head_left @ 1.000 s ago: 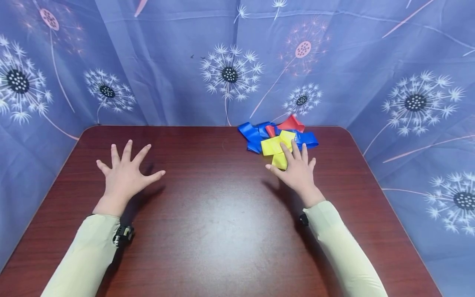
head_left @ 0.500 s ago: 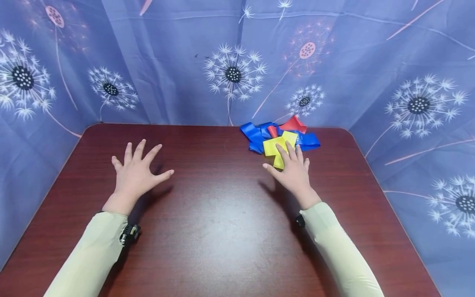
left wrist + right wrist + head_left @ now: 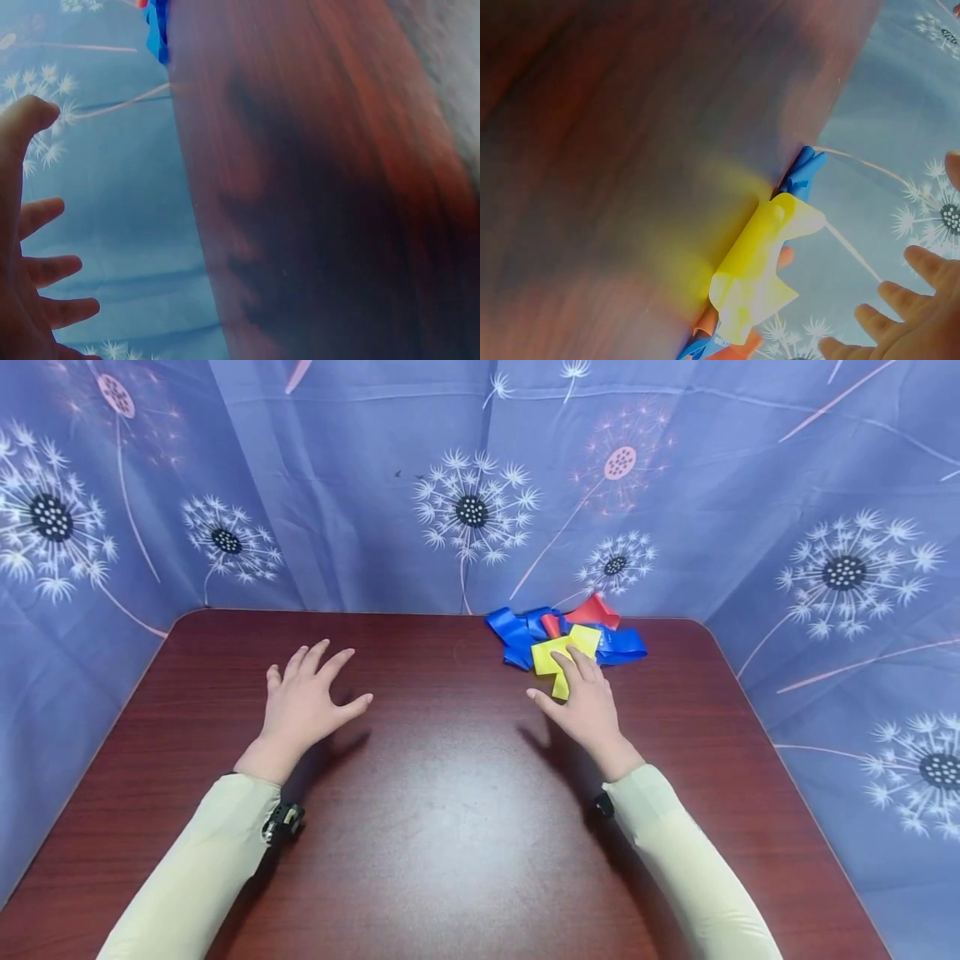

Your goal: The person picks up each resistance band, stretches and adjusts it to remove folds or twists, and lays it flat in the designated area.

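Observation:
A loose heap of shiny ribbon-like strips lies at the far right of the table: a yellow strip (image 3: 549, 657) in front, blue strips (image 3: 512, 631) on both sides and a red strip (image 3: 596, 610) at the back. My right hand (image 3: 591, 710) hovers at the near side of the heap, fingers extended and overlapping the yellow strip in the head view. In the right wrist view, the yellow strip (image 3: 754, 262) stands up in folds, apart from the fingers (image 3: 922, 266). Over the table's left half, my left hand (image 3: 303, 714) holds nothing, its thumb spread from gently bent fingers.
The dark red-brown wooden table (image 3: 450, 760) has rounded far corners and carries a bright glare in its middle. Blue curtains (image 3: 352, 485) with dandelion prints enclose its back and sides. A small black device (image 3: 283, 821) is strapped at the left wrist.
My left hand has moved right and turned inward, its fingers drawing closer together. The right hand has shifted slightly left, with its fingers less spread. The strips remain in place.

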Motion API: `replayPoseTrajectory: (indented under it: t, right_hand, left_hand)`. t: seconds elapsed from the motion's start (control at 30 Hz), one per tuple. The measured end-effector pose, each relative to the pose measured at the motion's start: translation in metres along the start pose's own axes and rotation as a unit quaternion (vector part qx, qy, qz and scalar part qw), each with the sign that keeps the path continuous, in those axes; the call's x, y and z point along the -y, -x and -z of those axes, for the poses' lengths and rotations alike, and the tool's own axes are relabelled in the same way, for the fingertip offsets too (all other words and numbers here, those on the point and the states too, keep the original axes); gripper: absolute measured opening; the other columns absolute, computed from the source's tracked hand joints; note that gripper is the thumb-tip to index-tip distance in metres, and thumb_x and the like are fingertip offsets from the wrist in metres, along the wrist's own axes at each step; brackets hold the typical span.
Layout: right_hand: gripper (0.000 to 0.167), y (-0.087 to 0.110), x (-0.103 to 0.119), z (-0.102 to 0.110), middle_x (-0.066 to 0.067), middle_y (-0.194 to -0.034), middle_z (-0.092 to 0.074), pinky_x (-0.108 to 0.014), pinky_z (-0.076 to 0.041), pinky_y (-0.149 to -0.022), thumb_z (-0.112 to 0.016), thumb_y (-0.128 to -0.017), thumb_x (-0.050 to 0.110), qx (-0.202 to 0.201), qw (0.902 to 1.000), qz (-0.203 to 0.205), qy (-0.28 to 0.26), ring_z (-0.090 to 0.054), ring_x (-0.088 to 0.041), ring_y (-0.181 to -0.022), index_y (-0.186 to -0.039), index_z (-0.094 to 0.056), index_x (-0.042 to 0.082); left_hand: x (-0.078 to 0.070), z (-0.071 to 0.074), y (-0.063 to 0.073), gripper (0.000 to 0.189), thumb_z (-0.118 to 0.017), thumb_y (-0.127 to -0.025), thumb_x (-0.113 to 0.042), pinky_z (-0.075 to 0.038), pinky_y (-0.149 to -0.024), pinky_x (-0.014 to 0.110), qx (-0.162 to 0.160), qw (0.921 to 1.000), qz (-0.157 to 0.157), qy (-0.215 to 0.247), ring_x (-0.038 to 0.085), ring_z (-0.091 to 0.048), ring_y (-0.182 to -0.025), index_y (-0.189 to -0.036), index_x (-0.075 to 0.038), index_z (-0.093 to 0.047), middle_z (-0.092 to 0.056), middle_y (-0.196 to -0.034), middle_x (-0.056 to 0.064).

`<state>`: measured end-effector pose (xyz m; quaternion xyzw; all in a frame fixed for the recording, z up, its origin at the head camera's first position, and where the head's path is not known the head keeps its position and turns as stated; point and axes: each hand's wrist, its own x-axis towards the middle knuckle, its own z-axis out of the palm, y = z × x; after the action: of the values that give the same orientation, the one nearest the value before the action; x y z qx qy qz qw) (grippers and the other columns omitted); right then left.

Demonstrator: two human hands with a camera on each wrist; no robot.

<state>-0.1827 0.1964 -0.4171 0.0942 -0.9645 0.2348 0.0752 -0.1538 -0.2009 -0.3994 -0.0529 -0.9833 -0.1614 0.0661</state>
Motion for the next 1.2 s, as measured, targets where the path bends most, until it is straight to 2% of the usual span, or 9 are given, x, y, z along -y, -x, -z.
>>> replayPoseTrajectory:
  t: [0.2, 0.4, 0.7, 0.8, 1.03, 1.2]
  right_hand:
    - [0.071, -0.005, -0.002, 0.003, -0.020, -0.162, -0.038, -0.067, -0.031, -0.119, -0.071, -0.092, 0.043, 0.012, 0.9995, 0.005, -0.029, -0.034, -0.044, -0.150, -0.150, -0.049, 0.007]
    - [0.069, -0.009, -0.007, 0.006, -0.022, -0.161, -0.040, -0.066, -0.033, -0.119, -0.072, -0.094, 0.036, 0.030, 0.9982, -0.006, -0.051, -0.034, -0.045, -0.150, -0.150, -0.047, 0.006]
    - [0.060, -0.017, -0.019, 0.009, -0.026, -0.154, -0.046, -0.061, -0.032, -0.122, -0.070, -0.096, 0.027, 0.032, 0.9973, -0.011, -0.065, -0.038, -0.046, -0.146, -0.145, -0.050, -0.002]
    - [0.058, -0.019, -0.024, 0.010, -0.027, -0.152, -0.048, -0.060, -0.033, -0.122, -0.070, -0.096, 0.025, 0.033, 0.9968, -0.019, -0.070, -0.040, -0.046, -0.144, -0.143, -0.051, -0.003]
    - [0.057, -0.022, -0.033, 0.010, -0.029, -0.149, -0.050, -0.059, -0.035, -0.120, -0.068, -0.096, 0.022, 0.034, 0.9974, -0.022, -0.060, -0.043, -0.046, -0.141, -0.142, -0.051, -0.006]
    - [0.056, -0.021, -0.039, 0.010, -0.030, -0.144, -0.052, -0.057, -0.045, -0.112, -0.069, -0.096, 0.021, 0.034, 0.9967, -0.038, -0.063, -0.052, -0.045, -0.126, -0.141, -0.051, -0.007]
  left_hand:
    - [-0.011, -0.004, -0.007, 0.074, -0.071, -0.087, -0.048, -0.027, -0.112, 0.074, 0.008, 0.9997, -0.013, 0.018, 0.046, -0.037, -0.147, -0.150, -0.016, -0.049, -0.039, -0.160, 0.021]
    - [-0.022, -0.010, -0.019, 0.071, -0.069, -0.089, -0.046, -0.038, -0.111, 0.068, 0.016, 0.9989, -0.035, 0.028, 0.047, -0.046, -0.141, -0.150, -0.015, -0.050, -0.045, -0.157, 0.022]
    - [-0.036, -0.017, -0.034, 0.070, -0.065, -0.093, -0.046, -0.045, -0.108, 0.063, 0.067, 0.9943, -0.029, 0.077, 0.042, -0.048, -0.142, -0.153, -0.015, -0.047, -0.046, -0.158, 0.018]
    - [-0.041, -0.019, -0.036, 0.069, -0.065, -0.094, -0.044, -0.045, -0.109, 0.061, 0.080, 0.9917, -0.021, 0.098, 0.040, -0.047, -0.144, -0.154, -0.015, -0.046, -0.046, -0.158, 0.017]
    - [-0.052, -0.029, -0.041, 0.065, -0.066, -0.095, -0.037, -0.041, -0.116, 0.057, 0.082, 0.9853, -0.022, 0.148, 0.038, -0.046, -0.146, -0.152, -0.013, -0.048, -0.048, -0.157, 0.019]
    - [-0.059, -0.039, -0.046, 0.063, -0.065, -0.096, -0.033, -0.037, -0.121, 0.053, 0.089, 0.9772, -0.029, 0.191, 0.037, -0.044, -0.147, -0.152, -0.009, -0.048, -0.050, -0.155, 0.020]
